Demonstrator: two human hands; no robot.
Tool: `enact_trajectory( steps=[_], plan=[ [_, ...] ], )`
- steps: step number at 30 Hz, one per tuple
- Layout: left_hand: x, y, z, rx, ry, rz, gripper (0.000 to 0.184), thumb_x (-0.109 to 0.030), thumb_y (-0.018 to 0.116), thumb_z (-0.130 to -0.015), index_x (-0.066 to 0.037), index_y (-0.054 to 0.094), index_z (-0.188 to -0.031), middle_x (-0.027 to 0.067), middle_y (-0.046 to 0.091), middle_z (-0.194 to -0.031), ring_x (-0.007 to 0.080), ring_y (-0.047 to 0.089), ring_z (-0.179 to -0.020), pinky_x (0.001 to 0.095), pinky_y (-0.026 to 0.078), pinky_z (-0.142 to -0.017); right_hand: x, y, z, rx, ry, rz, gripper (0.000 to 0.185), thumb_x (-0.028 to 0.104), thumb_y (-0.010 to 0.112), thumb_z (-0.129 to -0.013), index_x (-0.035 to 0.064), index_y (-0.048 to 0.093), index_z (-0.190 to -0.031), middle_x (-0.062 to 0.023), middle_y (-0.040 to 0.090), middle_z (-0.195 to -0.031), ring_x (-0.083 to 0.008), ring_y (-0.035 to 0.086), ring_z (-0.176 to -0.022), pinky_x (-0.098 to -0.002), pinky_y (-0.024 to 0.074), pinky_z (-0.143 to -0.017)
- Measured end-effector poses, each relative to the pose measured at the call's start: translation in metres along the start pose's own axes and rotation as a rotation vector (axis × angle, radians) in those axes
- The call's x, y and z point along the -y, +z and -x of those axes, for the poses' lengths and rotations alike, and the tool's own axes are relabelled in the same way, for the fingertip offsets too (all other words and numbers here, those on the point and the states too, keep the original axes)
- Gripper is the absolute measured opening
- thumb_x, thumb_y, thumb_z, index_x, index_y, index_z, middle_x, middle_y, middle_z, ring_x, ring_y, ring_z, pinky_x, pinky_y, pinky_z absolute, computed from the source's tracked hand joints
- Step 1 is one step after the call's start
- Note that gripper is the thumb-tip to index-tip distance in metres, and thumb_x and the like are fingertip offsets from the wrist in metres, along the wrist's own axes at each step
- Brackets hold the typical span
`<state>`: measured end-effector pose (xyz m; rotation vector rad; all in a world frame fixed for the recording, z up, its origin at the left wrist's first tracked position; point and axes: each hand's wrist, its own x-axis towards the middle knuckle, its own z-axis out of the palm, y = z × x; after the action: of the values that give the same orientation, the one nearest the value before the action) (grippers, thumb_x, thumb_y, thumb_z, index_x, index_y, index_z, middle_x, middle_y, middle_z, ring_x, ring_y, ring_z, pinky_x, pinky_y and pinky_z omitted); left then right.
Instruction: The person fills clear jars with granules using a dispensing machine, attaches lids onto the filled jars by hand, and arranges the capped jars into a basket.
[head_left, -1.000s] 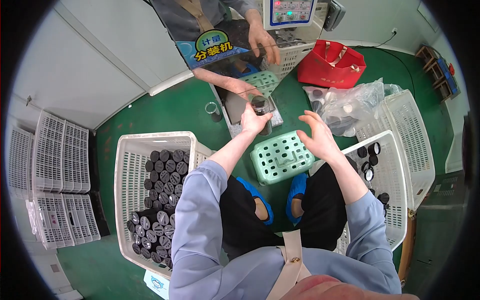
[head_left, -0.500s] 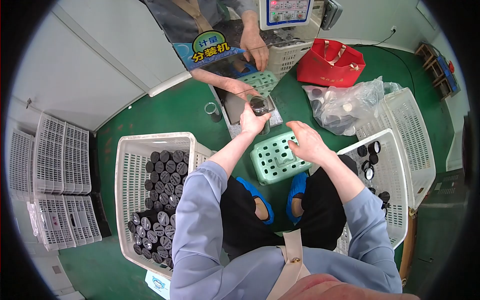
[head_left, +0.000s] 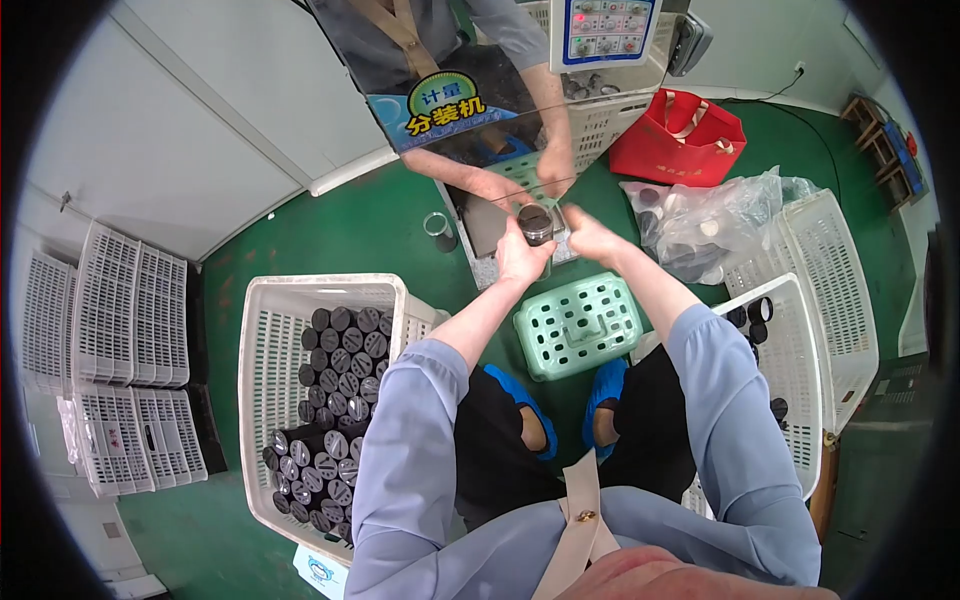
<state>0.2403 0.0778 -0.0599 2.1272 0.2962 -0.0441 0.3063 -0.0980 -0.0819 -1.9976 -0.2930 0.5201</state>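
My left hand is wrapped around a clear jar with dark contents, held upright at the front of the dispensing machine. Just right of the jar is my right hand, raised beside the machine's metal tray. Its fingers are smeared by motion, so I cannot make out whether they hold anything. Another clear jar with dark contents stands on the green floor left of the tray. An upturned green plastic basket sits below my hands, between my knees.
At my left, a white crate holds several dark-lidded jars. To my right, another white crate contains black lids. Beyond are a plastic bag and a red bag. Stacked crates line the left wall.
My right hand has moved up and left, from above the green basket to beside the jar. My left hand keeps hold of the jar. The whole view has shifted slightly.
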Motion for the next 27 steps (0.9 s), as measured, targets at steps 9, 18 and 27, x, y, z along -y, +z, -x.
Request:
enact_trajectory(
  steps=[9, 18, 27],
  plan=[
    [0.000, 0.010, -0.007, -0.056, 0.059, 0.069, 0.103, -0.024, 0.090, -0.071, -0.003, 0.033, -0.154, 0.0216, 0.072, -0.119, 0.0357, 0.070, -0.113, 0.0433, 0.053, -0.101, -0.005, -0.002, -0.009, -0.258, 0.085, 0.018, 0.067, 0.001, 0.059, -0.084, -0.0027, 0.042, -0.149, -0.0260, 0.051, -0.151, -0.0334, 0.049, -0.141, -0.0392, 0.0369, -0.116],
    [0.003, 0.015, -0.010, -0.083, 0.045, 0.068, 0.101, -0.025, 0.089, -0.072, -0.004, 0.034, -0.153, 0.0221, 0.072, -0.117, 0.0355, 0.070, -0.113, 0.0439, 0.053, -0.101, 0.021, 0.001, 0.002, -0.302, 0.150, 0.167, 0.077, 0.004, 0.065, -0.081, -0.0003, 0.038, -0.154, -0.0243, 0.052, -0.149, -0.0295, 0.047, -0.143, -0.0370, 0.0352, -0.118],
    [0.010, 0.017, -0.015, -0.102, 0.067, 0.040, 0.102, -0.028, 0.088, -0.072, -0.004, 0.032, -0.154, 0.0223, 0.073, -0.115, 0.0361, 0.071, -0.111, 0.0436, 0.054, -0.099, 0.029, 0.012, 0.007, -0.007, 0.014, 0.047, 0.065, 0.012, 0.063, -0.089, -0.0025, 0.041, -0.148, -0.0291, 0.056, -0.142, -0.0357, 0.052, -0.138, -0.0404, 0.0416, -0.113]
  ],
)
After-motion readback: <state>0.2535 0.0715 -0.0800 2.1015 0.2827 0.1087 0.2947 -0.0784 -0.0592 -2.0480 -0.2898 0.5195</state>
